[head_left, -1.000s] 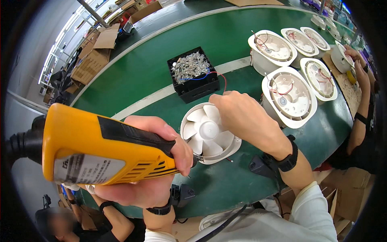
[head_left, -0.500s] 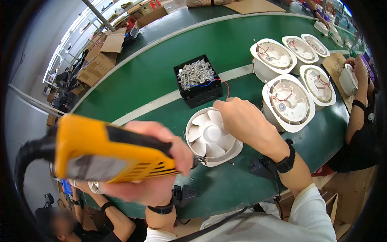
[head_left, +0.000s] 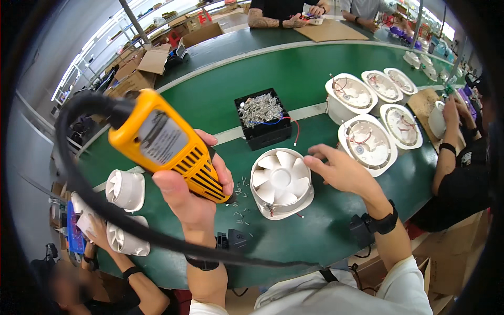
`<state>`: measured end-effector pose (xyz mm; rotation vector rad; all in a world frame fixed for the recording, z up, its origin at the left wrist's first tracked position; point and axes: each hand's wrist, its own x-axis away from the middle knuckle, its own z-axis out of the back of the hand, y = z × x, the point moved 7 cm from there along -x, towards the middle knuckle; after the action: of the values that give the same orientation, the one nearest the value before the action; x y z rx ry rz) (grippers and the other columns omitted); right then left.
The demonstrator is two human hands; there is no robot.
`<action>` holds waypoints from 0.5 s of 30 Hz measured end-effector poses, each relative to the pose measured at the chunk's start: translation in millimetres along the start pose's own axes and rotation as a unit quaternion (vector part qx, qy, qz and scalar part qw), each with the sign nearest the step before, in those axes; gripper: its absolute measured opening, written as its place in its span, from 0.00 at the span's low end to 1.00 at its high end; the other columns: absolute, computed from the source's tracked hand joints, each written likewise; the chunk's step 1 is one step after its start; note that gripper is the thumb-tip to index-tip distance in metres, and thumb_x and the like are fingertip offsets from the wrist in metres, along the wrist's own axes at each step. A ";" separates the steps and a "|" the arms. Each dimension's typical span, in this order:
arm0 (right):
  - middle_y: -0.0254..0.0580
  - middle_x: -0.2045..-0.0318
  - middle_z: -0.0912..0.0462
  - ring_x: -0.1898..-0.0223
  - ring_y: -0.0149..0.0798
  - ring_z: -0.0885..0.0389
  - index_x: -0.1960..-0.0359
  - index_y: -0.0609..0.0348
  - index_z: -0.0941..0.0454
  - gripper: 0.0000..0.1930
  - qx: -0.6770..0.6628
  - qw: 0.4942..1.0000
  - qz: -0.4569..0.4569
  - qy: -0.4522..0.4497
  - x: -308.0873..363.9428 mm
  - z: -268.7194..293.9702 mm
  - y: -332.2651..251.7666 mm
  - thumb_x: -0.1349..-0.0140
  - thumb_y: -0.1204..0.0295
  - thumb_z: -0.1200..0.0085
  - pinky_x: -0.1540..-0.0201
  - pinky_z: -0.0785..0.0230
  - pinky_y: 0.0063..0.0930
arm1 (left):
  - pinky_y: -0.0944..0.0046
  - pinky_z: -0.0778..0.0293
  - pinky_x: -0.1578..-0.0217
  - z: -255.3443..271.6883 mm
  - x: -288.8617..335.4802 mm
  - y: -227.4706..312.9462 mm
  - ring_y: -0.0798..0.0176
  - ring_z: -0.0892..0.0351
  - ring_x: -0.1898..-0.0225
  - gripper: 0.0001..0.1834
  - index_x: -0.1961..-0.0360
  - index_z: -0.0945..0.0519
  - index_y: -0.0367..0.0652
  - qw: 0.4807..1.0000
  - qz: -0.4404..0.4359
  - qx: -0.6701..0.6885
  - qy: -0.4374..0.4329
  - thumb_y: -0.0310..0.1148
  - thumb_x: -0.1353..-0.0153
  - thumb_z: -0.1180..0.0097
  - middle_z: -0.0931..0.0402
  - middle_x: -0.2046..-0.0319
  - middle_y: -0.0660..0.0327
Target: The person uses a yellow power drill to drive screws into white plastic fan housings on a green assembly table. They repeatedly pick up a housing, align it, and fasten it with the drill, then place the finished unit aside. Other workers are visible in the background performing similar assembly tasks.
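Note:
My left hand (head_left: 190, 202) is wrapped round a yellow and black corded electric screwdriver (head_left: 176, 147), its tip pointing down and right towards the table. A thick black cord (head_left: 105, 202) loops from its back end across the view. In front of me a white round fan (head_left: 282, 179) with several blades stands on the table, blades facing up. My right hand (head_left: 344, 170) hovers at the fan's right rim, fingers apart and nothing in them. Loose small screws (head_left: 241, 212) lie between the screwdriver and the fan.
Behind the fan stands a black box (head_left: 266, 137) heaped with screws, a red and blue wire over it. White housings (head_left: 367, 139) with wires are grouped at right. Two white fans (head_left: 126, 190) sit at left. Co-workers sit on both sides and across the green table (head_left: 210, 89).
My left hand has lifted and tilted the screwdriver away from the fan's rim. My right hand has drawn right and spread its fingers. The view has shifted, showing people across the table.

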<state>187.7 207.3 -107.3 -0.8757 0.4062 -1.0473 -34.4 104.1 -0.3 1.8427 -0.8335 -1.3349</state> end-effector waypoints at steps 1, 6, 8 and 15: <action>0.54 0.63 0.19 0.65 0.46 0.18 0.51 0.68 0.27 0.30 -0.034 0.999 -0.017 -0.018 4.6 -1.3 6.9 0.38 0.48 0.52 0.62 0.27 0.34 | 0.70 0.36 0.89 1.6 1.0 -4.1 0.66 0.35 0.90 0.46 0.56 0.34 0.34 1.000 0.011 0.019 0.016 0.74 0.46 0.64 0.33 0.87 0.59; 0.53 0.51 0.27 0.53 0.47 0.23 0.46 0.70 0.36 0.32 -0.202 0.950 -0.167 -0.171 29.2 -26.4 21.6 0.36 0.49 0.53 0.59 0.23 0.35 | 0.73 0.38 0.88 -7.5 -4.7 -14.4 0.71 0.34 0.90 0.34 0.61 0.28 0.35 0.982 0.102 -0.161 -0.009 0.62 0.39 0.57 0.32 0.87 0.63; 0.56 0.52 0.27 0.53 0.47 0.23 0.47 0.73 0.35 0.36 -0.221 0.939 -0.179 -0.194 28.4 -32.1 26.2 0.39 0.45 0.51 0.59 0.23 0.35 | 0.70 0.36 0.83 -7.6 -7.8 -19.9 0.71 0.31 0.84 0.21 0.64 0.26 0.35 0.950 0.142 -0.278 -0.011 0.47 0.42 0.43 0.31 0.84 0.63; 0.49 0.55 0.27 0.57 0.43 0.22 0.54 0.71 0.29 0.37 -0.229 0.904 -0.260 -0.250 34.4 -44.6 31.4 0.44 0.41 0.47 0.54 0.24 0.40 | 0.53 0.28 0.67 -10.1 -5.5 -56.4 0.43 0.22 0.70 0.21 0.63 0.25 0.35 0.845 0.213 -0.481 -0.098 0.42 0.51 0.40 0.22 0.76 0.46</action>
<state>192.2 164.7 -155.6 -1.6950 -0.0348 -1.1728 -20.7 141.1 -42.2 0.6925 -0.4661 -1.2952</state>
